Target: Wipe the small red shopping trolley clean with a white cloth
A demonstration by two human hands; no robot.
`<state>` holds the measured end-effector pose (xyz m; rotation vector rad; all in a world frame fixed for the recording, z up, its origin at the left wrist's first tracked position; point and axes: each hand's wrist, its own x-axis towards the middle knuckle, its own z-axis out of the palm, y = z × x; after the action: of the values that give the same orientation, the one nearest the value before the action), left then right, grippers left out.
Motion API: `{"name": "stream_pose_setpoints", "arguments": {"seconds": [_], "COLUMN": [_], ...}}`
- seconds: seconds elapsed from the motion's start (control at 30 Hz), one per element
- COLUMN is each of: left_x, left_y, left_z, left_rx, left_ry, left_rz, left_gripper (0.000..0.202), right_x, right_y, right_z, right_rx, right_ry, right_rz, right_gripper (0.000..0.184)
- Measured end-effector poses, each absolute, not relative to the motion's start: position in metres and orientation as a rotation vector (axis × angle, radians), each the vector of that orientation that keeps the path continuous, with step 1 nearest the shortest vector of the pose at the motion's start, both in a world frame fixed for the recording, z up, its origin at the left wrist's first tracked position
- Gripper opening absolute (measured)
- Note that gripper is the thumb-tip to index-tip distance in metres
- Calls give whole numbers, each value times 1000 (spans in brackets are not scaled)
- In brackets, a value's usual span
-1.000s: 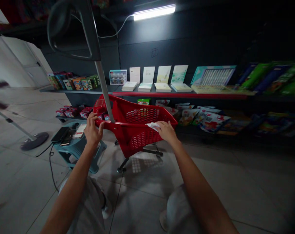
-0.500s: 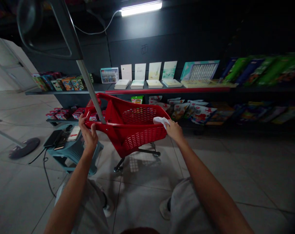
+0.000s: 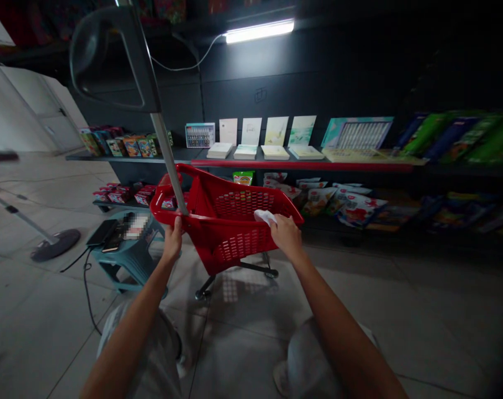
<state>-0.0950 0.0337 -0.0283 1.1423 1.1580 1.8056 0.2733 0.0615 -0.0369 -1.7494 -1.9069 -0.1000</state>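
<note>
The left hand (image 3: 172, 241) has a closed grip on the rim of a red plastic shopping cart (image 3: 235, 244), beside its grey pole (image 3: 168, 163). The right hand (image 3: 287, 237) holds a white cloth (image 3: 265, 217) pressed on the opposite rim. The cart stands on a tiled floor (image 3: 243, 332) before a low shelf of packets (image 3: 318, 201).

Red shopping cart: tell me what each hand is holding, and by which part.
The left hand grips the near rim of the red plastic shopping cart, beside its metal pole; the right hand holds a white cloth against that rim.
</note>
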Motion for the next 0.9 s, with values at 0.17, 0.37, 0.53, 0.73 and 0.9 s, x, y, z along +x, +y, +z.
{"name": "stream_pose_setpoints", "arguments": {"seconds": [0.17,0.37,0.53,0.73,0.9], "left_x": [-90,-89,-93,-87,-77], "left_y": [34,34,41,41,45], "left_z": [-31,-30,-38,-25,-19], "left_rx": [1043,1010,1033,1077,1026], "left_ry": [1299,1315,1272,1025,934], "left_rz": [1820,1822,1803,1737,1739], "left_gripper": [64,62,63,69,66], "right_x": [260,255,276,309,320], "right_y": [58,60,68,76,77], "right_z": [-36,-43,-50,-46,-41], "right_rx": [-1670,-1526,-1498,-1785,-1927], "right_ry": [-1968,-2032,-2045,-1856,-1713], "right_rz": [-109,-53,54,130,175], "right_gripper": [31,38,46,50,52]}}
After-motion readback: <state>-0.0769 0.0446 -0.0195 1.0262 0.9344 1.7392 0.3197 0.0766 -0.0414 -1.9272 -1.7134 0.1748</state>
